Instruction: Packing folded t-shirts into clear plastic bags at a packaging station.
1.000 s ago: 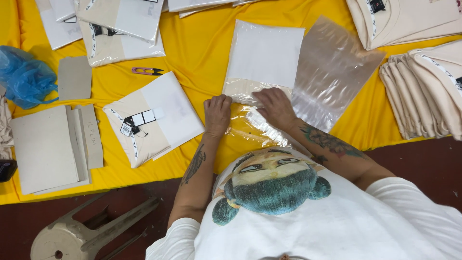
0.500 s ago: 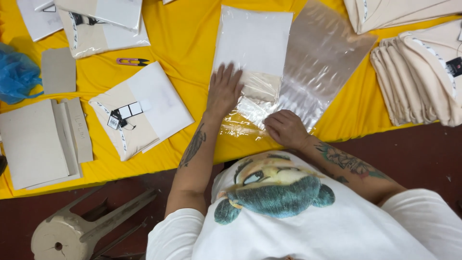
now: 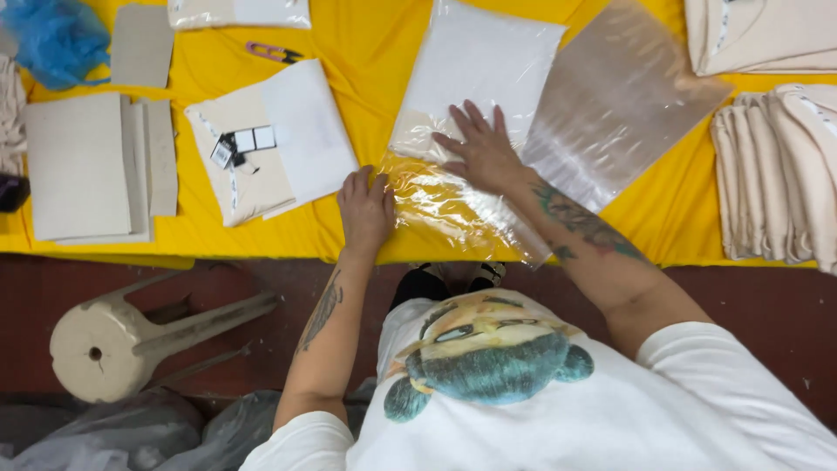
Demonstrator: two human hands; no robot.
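Your right hand [image 3: 482,153] lies flat, fingers [image 3: 475,118] spread wide, on the clear plastic bag [image 3: 453,205] at the near edge of the yellow-covered bench [image 3: 375,52]. It presses where the bag meets the folded white garment [image 3: 479,65] that sits inside it, toward the far side. Your left hand [image 3: 366,209] rests on the bag's near left corner, fingers close together and bent over the plastic — pinning it rather than gripping it, as far as the view shows. The empty near end of the bag is wrinkled and lies over the bench edge.

Just right of the bag lies a flat stack of clear bags [image 3: 610,122]. Left of your left hand sits another folded garment with small tags [image 3: 261,148] — beyond it, grey cardboard sheets [image 3: 83,166]. Folded cream garments [image 3: 776,174] are stacked at the far right.
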